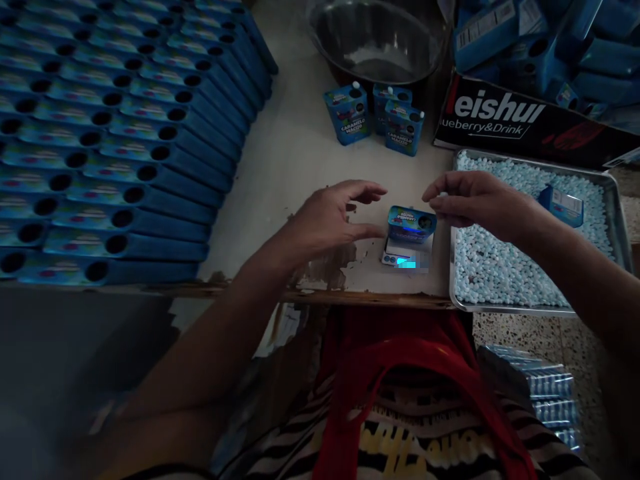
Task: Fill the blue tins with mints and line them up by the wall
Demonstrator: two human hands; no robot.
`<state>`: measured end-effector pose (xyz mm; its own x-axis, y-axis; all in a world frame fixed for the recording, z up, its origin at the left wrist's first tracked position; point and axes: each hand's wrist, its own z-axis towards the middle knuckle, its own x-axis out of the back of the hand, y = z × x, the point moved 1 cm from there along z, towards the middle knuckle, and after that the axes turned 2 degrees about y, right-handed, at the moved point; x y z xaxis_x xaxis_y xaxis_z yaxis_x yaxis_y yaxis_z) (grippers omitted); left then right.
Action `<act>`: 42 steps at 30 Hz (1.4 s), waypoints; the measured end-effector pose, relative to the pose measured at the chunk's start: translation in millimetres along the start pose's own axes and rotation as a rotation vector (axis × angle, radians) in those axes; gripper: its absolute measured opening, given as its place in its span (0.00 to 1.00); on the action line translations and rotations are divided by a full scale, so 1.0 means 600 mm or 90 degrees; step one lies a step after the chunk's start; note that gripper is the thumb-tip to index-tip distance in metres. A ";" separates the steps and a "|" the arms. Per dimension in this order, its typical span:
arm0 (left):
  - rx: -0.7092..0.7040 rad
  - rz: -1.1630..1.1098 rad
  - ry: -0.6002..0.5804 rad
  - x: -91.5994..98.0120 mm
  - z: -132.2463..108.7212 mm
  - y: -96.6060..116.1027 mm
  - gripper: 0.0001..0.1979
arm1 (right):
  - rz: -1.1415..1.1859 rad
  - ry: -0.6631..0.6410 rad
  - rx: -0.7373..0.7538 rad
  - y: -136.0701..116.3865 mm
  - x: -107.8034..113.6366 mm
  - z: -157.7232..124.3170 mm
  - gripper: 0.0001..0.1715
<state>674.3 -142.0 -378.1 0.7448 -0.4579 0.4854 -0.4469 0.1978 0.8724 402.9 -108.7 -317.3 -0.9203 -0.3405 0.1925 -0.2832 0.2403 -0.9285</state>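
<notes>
A small blue candy box (411,223) stands on a little digital scale (393,257) with a lit display near the table's front edge. To its left, my left hand (333,217) hovers with thumb and fingers apart, holding nothing. My right hand (473,200) is just right of the box top, close to its dark round opening. Its fingers are pinched on a small pale candy (443,195). On the right, a metal tray (453,267) holds a layer of pale blue and white candies (510,267), with a blue scoop-like container (563,205) lying on them.
Three blue candy boxes (347,115) stand behind the scale, before a metal bowl (375,47). Rows of blue boxes with dark openings (150,173) fill the left. A black carton (530,123) heaped with blue boxes is back right. Wrapped packs (545,387) are below the table.
</notes>
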 end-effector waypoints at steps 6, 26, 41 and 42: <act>-0.041 -0.072 -0.023 -0.080 0.027 -0.004 0.34 | 0.017 0.078 -0.006 0.005 0.024 -0.014 0.19; -0.317 0.208 0.178 -0.152 0.081 0.024 0.16 | 0.469 0.254 -0.064 0.140 -0.019 -0.060 0.18; -0.104 0.007 0.416 0.140 0.154 -0.009 0.28 | -0.250 0.604 0.014 0.229 0.161 -0.104 0.22; -0.133 0.055 0.464 0.201 0.179 -0.011 0.28 | -0.219 0.610 -0.009 0.238 0.165 -0.103 0.21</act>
<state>713.4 -291.7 -331.4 0.8825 0.2403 0.4044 -0.4696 0.4006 0.7868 254.8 -52.1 -411.2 -0.6153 0.4762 0.6282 -0.5712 0.2799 -0.7716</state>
